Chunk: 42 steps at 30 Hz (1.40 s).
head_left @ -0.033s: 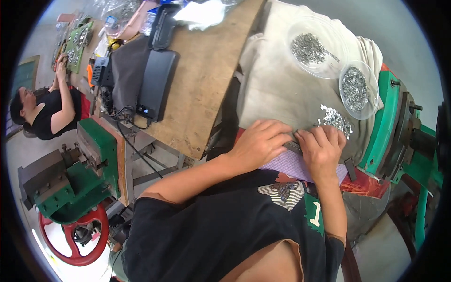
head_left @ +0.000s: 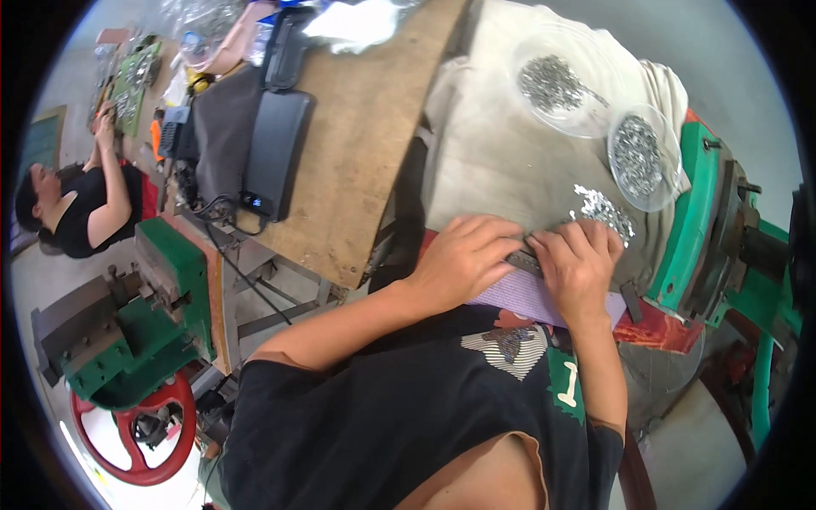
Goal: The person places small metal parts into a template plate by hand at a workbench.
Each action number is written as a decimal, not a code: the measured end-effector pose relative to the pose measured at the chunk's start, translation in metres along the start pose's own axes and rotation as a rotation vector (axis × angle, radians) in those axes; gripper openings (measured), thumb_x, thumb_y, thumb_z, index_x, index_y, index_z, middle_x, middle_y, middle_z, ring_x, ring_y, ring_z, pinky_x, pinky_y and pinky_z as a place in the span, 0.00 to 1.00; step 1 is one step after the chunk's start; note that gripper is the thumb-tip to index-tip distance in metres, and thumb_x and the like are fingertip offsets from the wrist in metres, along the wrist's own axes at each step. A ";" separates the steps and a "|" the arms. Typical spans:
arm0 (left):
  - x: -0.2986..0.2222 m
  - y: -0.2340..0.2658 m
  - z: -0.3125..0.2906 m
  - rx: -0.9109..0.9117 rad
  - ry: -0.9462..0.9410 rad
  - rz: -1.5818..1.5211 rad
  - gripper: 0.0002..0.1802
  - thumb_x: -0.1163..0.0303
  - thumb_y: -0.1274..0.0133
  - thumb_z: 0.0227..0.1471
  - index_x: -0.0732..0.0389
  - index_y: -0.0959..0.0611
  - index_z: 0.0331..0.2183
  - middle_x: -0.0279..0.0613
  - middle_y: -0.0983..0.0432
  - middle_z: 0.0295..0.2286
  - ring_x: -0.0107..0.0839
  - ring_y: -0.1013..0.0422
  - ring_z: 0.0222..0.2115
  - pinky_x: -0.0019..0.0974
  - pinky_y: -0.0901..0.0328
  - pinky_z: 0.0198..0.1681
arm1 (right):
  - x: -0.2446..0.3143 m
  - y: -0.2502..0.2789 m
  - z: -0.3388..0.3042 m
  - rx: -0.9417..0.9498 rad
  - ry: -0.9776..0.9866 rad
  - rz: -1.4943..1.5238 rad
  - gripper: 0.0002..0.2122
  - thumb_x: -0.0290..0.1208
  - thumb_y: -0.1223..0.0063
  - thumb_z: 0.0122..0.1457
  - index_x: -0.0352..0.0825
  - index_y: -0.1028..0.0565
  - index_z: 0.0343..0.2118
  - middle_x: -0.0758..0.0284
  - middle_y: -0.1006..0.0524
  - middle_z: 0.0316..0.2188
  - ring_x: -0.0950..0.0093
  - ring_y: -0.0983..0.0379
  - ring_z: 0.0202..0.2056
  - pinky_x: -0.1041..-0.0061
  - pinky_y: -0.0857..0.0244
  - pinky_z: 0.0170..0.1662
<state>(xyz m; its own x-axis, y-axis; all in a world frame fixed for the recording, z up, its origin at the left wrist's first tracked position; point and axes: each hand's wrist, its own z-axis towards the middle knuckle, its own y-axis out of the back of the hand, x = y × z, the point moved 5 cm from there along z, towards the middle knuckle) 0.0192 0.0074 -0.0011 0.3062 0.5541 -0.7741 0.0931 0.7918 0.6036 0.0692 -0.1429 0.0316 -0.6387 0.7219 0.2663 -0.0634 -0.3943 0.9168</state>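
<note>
Both my hands meet at the near edge of the cloth-covered work surface, over a narrow dark metal strip point(head_left: 526, 262). My left hand point(head_left: 472, 257) is closed, thumb and fingers bent together at the strip's left end. My right hand point(head_left: 583, 265) is pinched at the strip's far side; whatever its fingertips hold is too small or hidden to name. Just beyond the right knuckles lies a loose heap of small shiny metal pieces point(head_left: 603, 209). A purple textured mat point(head_left: 518, 291) shows below the strip.
Two clear round dishes stand farther off, a wide one point(head_left: 586, 126) and a smaller one point(head_left: 666, 197), with metal bits inside. Green machinery point(head_left: 685, 229) borders the right. At left are a wooden table point(head_left: 353, 140), a black device point(head_left: 279, 153), another machine point(head_left: 174, 272) and a seated person point(head_left: 98, 200).
The whole view has shifted slightly to the left. My hands stay together at the strip, with the fingers slightly changed and the strip's surface showing more plainly between them.
</note>
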 end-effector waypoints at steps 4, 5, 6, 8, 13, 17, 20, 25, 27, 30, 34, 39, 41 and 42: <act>0.002 0.001 -0.012 -0.092 0.084 -0.001 0.19 0.70 0.35 0.42 0.60 0.16 0.41 0.43 0.24 0.50 0.45 0.32 0.55 0.45 0.39 0.55 | -0.010 -0.005 0.001 0.028 -0.106 0.143 0.06 0.33 0.33 0.44 0.44 0.18 0.26 0.77 0.26 0.25 0.73 0.31 0.37 0.67 0.49 0.46; 0.002 0.000 -0.014 -0.089 0.103 0.007 0.19 0.70 0.35 0.43 0.60 0.16 0.41 0.43 0.25 0.50 0.45 0.34 0.57 0.46 0.39 0.56 | -0.012 -0.006 -0.001 -0.009 -0.141 0.158 0.06 0.33 0.32 0.43 0.45 0.17 0.26 0.78 0.26 0.25 0.72 0.32 0.38 0.66 0.50 0.46; 0.002 -0.001 -0.015 -0.101 0.100 0.001 0.18 0.70 0.34 0.43 0.60 0.15 0.40 0.43 0.24 0.50 0.46 0.34 0.58 0.46 0.40 0.57 | -0.013 -0.007 -0.002 -0.050 -0.173 0.180 0.06 0.34 0.31 0.42 0.46 0.16 0.26 0.78 0.26 0.26 0.72 0.33 0.39 0.66 0.51 0.47; 0.002 -0.004 -0.015 -0.097 0.103 -0.004 0.18 0.71 0.34 0.42 0.60 0.15 0.39 0.42 0.23 0.48 0.46 0.33 0.57 0.46 0.41 0.56 | -0.015 -0.003 -0.004 -0.056 -0.210 0.171 0.07 0.34 0.30 0.41 0.46 0.16 0.26 0.79 0.26 0.26 0.71 0.34 0.40 0.65 0.52 0.47; 0.004 -0.004 -0.013 -0.086 0.087 -0.009 0.17 0.71 0.34 0.41 0.60 0.15 0.38 0.41 0.22 0.46 0.45 0.31 0.55 0.44 0.40 0.54 | -0.017 -0.003 -0.006 0.039 -0.340 0.286 0.06 0.37 0.32 0.46 0.44 0.15 0.26 0.79 0.26 0.27 0.69 0.38 0.44 0.61 0.56 0.50; 0.004 -0.005 -0.012 -0.107 0.083 -0.007 0.16 0.72 0.34 0.40 0.60 0.15 0.36 0.41 0.21 0.45 0.45 0.30 0.53 0.43 0.40 0.53 | -0.015 -0.010 -0.008 0.152 -0.372 0.409 0.07 0.38 0.34 0.49 0.41 0.16 0.26 0.77 0.26 0.28 0.68 0.39 0.45 0.59 0.57 0.51; 0.003 -0.005 -0.012 -0.122 0.082 -0.006 0.14 0.73 0.34 0.41 0.59 0.16 0.35 0.39 0.22 0.44 0.43 0.30 0.53 0.42 0.40 0.52 | -0.013 -0.013 -0.006 0.201 -0.367 0.416 0.08 0.38 0.34 0.49 0.39 0.16 0.26 0.76 0.26 0.27 0.68 0.39 0.44 0.58 0.57 0.51; 0.003 -0.005 -0.012 -0.139 0.073 -0.006 0.13 0.73 0.35 0.41 0.59 0.16 0.34 0.37 0.22 0.43 0.41 0.29 0.52 0.42 0.40 0.51 | -0.011 -0.015 -0.005 0.255 -0.346 0.400 0.09 0.39 0.32 0.47 0.38 0.16 0.25 0.76 0.26 0.28 0.67 0.39 0.44 0.57 0.56 0.52; 0.002 -0.005 -0.012 -0.148 0.070 -0.005 0.12 0.73 0.35 0.41 0.59 0.16 0.33 0.36 0.22 0.43 0.40 0.29 0.52 0.42 0.40 0.51 | -0.012 -0.015 -0.006 0.256 -0.343 0.406 0.09 0.39 0.32 0.47 0.39 0.16 0.25 0.76 0.26 0.28 0.67 0.40 0.44 0.57 0.56 0.52; 0.004 -0.006 -0.013 -0.159 0.060 -0.003 0.12 0.73 0.35 0.41 0.59 0.16 0.33 0.36 0.22 0.43 0.40 0.29 0.52 0.42 0.40 0.51 | -0.011 -0.015 -0.006 0.247 -0.342 0.403 0.09 0.39 0.32 0.46 0.40 0.16 0.25 0.77 0.26 0.28 0.66 0.40 0.45 0.58 0.56 0.52; 0.003 -0.006 -0.011 -0.147 0.068 -0.004 0.12 0.73 0.35 0.41 0.59 0.16 0.32 0.37 0.22 0.43 0.40 0.29 0.52 0.42 0.40 0.50 | -0.009 -0.014 -0.006 0.217 -0.340 0.365 0.08 0.39 0.31 0.44 0.42 0.16 0.25 0.77 0.27 0.30 0.66 0.40 0.45 0.58 0.57 0.52; 0.004 -0.003 -0.012 -0.152 0.067 0.018 0.11 0.73 0.34 0.40 0.59 0.16 0.31 0.38 0.21 0.42 0.41 0.29 0.51 0.43 0.39 0.49 | -0.006 -0.015 -0.005 0.214 -0.350 0.345 0.08 0.39 0.31 0.43 0.43 0.15 0.25 0.77 0.27 0.32 0.65 0.40 0.46 0.57 0.56 0.52; 0.005 -0.005 -0.014 -0.153 0.069 0.013 0.12 0.74 0.35 0.40 0.59 0.17 0.32 0.38 0.21 0.42 0.41 0.29 0.51 0.43 0.39 0.49 | -0.007 -0.015 -0.006 0.223 -0.341 0.359 0.08 0.39 0.31 0.44 0.43 0.15 0.25 0.77 0.27 0.32 0.65 0.40 0.46 0.57 0.56 0.51; 0.006 -0.004 -0.014 -0.152 0.066 0.007 0.12 0.74 0.35 0.40 0.59 0.17 0.32 0.37 0.22 0.42 0.41 0.29 0.51 0.43 0.40 0.50 | -0.007 -0.013 -0.006 0.225 -0.336 0.341 0.08 0.39 0.31 0.44 0.43 0.15 0.26 0.77 0.27 0.32 0.64 0.40 0.47 0.57 0.56 0.51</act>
<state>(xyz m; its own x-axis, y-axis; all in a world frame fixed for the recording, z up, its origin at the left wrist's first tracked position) 0.0074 0.0107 -0.0108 0.2429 0.5716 -0.7838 -0.0546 0.8148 0.5772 0.0699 -0.1465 0.0157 -0.3107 0.7312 0.6073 0.2944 -0.5335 0.7929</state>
